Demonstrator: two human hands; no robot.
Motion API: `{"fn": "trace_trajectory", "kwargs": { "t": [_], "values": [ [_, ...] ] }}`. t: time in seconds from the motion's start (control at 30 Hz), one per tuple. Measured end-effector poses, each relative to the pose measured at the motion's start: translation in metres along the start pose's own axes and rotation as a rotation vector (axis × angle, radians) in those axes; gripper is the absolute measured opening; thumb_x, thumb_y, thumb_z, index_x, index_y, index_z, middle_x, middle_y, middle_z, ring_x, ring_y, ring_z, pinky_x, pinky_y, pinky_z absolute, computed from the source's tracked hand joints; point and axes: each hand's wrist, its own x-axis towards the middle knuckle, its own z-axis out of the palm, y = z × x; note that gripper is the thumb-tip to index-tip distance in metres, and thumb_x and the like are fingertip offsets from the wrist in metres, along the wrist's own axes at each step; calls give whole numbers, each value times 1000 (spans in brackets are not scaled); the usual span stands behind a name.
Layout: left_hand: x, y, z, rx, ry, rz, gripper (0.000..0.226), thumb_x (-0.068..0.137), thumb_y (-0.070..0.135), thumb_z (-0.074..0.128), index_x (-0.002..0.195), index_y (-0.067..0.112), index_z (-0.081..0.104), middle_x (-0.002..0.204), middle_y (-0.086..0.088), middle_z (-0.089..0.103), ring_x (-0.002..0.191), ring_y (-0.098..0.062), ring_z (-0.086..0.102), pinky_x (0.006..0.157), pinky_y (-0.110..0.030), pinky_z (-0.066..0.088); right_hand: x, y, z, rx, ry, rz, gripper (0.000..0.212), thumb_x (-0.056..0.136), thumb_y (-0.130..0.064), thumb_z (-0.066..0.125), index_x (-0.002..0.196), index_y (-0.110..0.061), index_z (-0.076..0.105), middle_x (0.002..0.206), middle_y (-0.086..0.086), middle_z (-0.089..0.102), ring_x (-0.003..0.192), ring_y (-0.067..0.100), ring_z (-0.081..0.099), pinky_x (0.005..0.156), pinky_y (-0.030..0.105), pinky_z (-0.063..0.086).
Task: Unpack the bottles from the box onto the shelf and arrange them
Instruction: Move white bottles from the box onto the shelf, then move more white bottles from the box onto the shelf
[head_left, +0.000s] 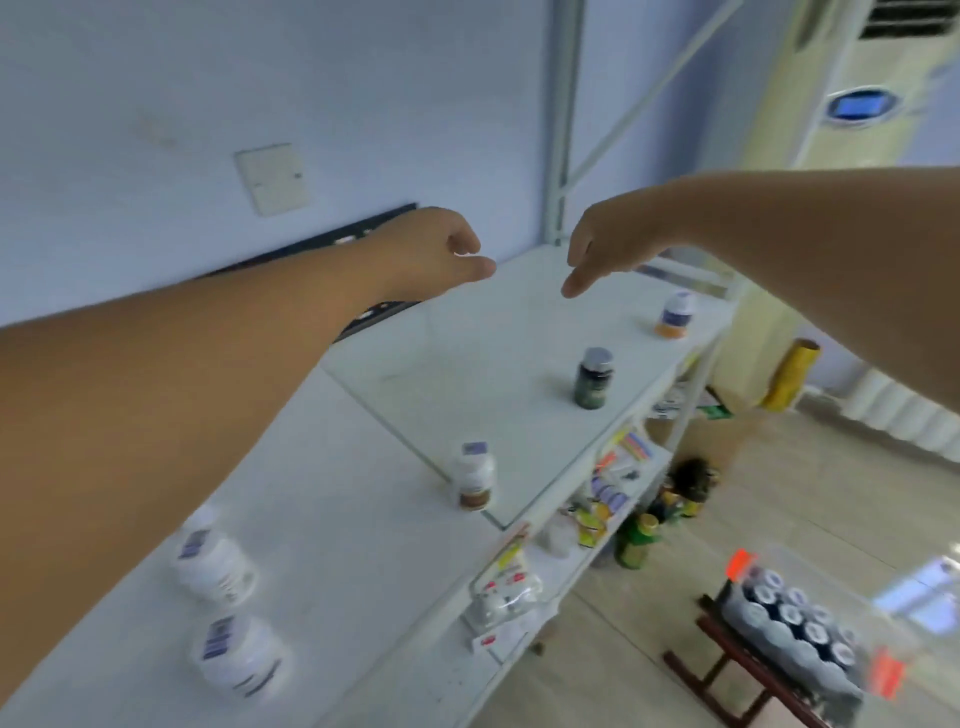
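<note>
The shelf (509, 332) looked smooth, glossy white, its upright post (563, 119) painted metal, and the stool (727, 670) dark wood.

- Shelf top (363, 467) was plain white; wall (156, 78) was pale blue-lilac, unpatterned.
- Nearest bottle (239, 657) and second bottle (215, 566) were white with blue-purple label patches.
- Middle bottle (475, 478) was white, with brown band at base and blue-purple patch on cap.
- Dark bottle (593, 378) had dark green body and grey cap.
- Far bottle (675, 315) showed white top, blue label, orange base.
- Box (831, 571) was clear with orange-red tabs; contents were dark with grey-white caps.
- Stool (727, 670) was dark red-brown.
- Floor (779, 493) was beige.
- Air conditioner (779, 130) was cream-yellow with blue display.
</note>
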Motion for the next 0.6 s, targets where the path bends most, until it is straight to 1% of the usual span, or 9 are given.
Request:
{"fn": "trace_trajectory", "kwargs": {
  "t": [0.07,0.1,0.17,0.2,0.3,0.33,0.4,0.5,0.6],
  "values": [
    [19,49,26,-5,-47,66,50,84,58,68,123,27,63,114,11,59,103,-12,59,87,-27,44,-22,52,3,15,-21,69,53,80,-53,72,108,-9,68,94,7,67,84,25,64,71,27,53],
    [29,74,40,-6,-72,94,50,84,58,69,124,27,63,112,11,57,103,-12,58,85,-27,43,-34,77,6,22,-46,99,47,81,-53,72,97,-9,68,90,8,66,84,28,62,74,30,52],
    [47,125,71,-16,-117,143,49,84,56,70,123,26,63,110,11,56,104,-12,57,83,-26,41,-58,128,13,27,-91,148,42,82,-50,71,76,-10,61,77,7,59,72,25,56,64,29,47],
    [57,151,88,-24,-138,166,50,84,55,71,123,26,63,110,10,56,104,-12,57,83,-26,42,-71,153,18,19,-102,172,42,83,-51,71,76,-11,60,78,6,59,69,22,55,62,28,45],
    [80,223,139,-7,-198,247,49,84,52,72,123,25,62,112,9,61,105,-14,59,87,-30,45,-105,229,36,-1,-102,245,47,81,-56,70,98,-12,66,94,5,66,79,18,61,64,27,48],
    [87,244,157,1,-225,278,49,84,51,72,123,24,62,115,8,64,107,-15,61,90,-31,47,-115,253,43,-1,-110,264,48,80,-57,70,98,-12,66,94,4,66,81,20,62,65,27,49],
    [98,280,193,3,-285,330,50,83,51,72,124,24,62,120,6,63,111,-18,63,94,-35,50,-130,296,60,1,-146,297,50,79,-59,70,89,-10,65,87,5,66,86,27,63,72,33,53],
    [113,321,244,66,-386,402,54,84,53,71,127,23,61,128,1,62,115,-18,59,93,-33,48,-145,351,90,-16,-213,345,62,79,-65,66,95,-5,70,97,13,70,93,35,67,88,44,54],
    [133,346,294,143,-471,462,58,84,54,70,131,21,58,128,-1,61,111,-18,58,86,-30,45,-149,400,126,1,-256,380,55,82,-63,64,79,-8,63,84,8,65,78,27,62,80,41,53]
  ]
}}
